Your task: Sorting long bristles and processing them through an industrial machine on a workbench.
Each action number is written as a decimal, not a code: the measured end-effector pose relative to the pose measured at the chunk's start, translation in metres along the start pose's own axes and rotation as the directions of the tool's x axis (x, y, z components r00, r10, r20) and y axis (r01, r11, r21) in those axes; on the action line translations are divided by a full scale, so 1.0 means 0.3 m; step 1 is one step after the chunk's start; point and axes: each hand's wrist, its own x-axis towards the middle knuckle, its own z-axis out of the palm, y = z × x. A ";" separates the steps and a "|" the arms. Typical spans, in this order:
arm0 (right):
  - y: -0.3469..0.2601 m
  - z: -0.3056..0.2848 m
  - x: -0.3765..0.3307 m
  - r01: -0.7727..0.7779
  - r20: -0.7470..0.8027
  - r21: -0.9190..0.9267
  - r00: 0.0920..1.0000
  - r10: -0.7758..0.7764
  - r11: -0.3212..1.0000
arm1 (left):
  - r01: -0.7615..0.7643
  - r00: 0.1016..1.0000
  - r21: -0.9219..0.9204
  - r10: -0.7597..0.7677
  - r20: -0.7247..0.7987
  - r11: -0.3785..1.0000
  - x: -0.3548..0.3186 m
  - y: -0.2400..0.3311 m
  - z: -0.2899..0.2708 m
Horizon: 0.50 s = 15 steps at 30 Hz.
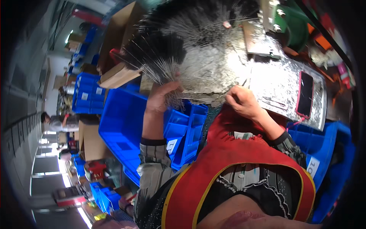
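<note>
Two bare hands work at a cluttered bench strewn with thin metal wires, seen from a head camera looking down past a red apron. Several blue bins sit to the left and below the bench edge, with another blue bin at the right. Cardboard boxes stand behind the left bins. A shiny metal plate covers the right part of the bench, and a phone in a pink case lies on it. A big heap of dark-tipped wires fans across the bench top. The left hand is raised, fingers curled tight around a bundle of wires that spreads out above the fist, just beside the heap. The right hand rests at the bench edge near the plate, fingers bent down together; what they pinch cannot be told. Far left, another person bends over in the aisle.
</note>
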 end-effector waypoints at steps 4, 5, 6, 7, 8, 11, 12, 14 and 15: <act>-0.053 -0.008 0.095 0.069 -0.115 0.033 0.991 -0.065 0.997 | -0.227 0.972 0.056 0.230 -0.057 0.972 0.083 -0.043 0.163; -0.099 -0.045 0.133 0.021 -0.057 -0.006 0.998 -0.022 1.000 | -0.237 0.968 0.093 0.243 -0.056 0.967 0.118 -0.049 0.182; -0.089 -0.034 0.166 0.085 -0.072 -0.046 0.993 -0.088 0.995 | -0.322 0.937 0.141 0.337 -0.091 0.936 0.132 -0.046 0.239; -0.124 -0.043 0.197 0.063 -0.116 -0.104 0.990 -0.075 0.993 | -0.558 0.815 0.476 0.556 0.162 0.679 0.146 -0.071 0.227; -0.137 -0.026 0.232 0.098 -0.128 -0.061 0.986 -0.106 0.993 | -0.688 0.551 0.725 0.634 0.543 -0.023 0.191 -0.077 0.164; -0.159 0.028 0.283 0.090 -0.345 0.190 0.938 -0.019 0.978 | -0.581 0.809 0.354 0.473 0.348 0.733 0.240 -0.175 0.425; -0.145 0.029 0.285 0.111 -0.320 0.213 0.947 -0.038 0.971 | -0.620 0.771 0.337 0.473 0.425 0.708 0.240 -0.166 0.518; -0.032 0.283 0.311 0.220 -0.526 0.762 0.759 0.384 0.609 | -0.700 0.684 0.307 0.482 0.547 0.645 0.195 -0.164 0.645; 0.015 0.173 0.223 0.220 -0.599 0.715 0.683 0.418 0.664 | -0.718 0.636 0.255 0.460 0.620 0.648 0.184 -0.202 0.722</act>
